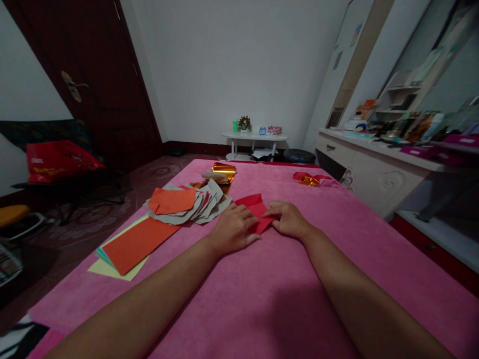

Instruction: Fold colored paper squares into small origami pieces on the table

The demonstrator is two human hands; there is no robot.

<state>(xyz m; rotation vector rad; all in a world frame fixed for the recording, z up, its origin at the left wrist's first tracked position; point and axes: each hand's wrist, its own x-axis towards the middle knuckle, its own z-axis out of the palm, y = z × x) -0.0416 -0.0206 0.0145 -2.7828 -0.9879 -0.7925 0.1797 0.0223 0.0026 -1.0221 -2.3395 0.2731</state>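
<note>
no text can be read; yellow print on the red bag (56, 160) is blurred

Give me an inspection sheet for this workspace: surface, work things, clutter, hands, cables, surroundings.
Surface: pink cloth-covered table, partly covered with paper.
Job's things: folded red paper sheet, flat under both hands.
Clutter: orange sheet on a stack of coloured papers; pile of grey-backed squares; shiny gold foil roll; red and gold scraps.
Grippers: left hand flat on the paper; right hand with fingertips on its edge, grip unclear.
Cables: nothing seen.
Surroundings: dark brown door, small white side table, white dresser.
</note>
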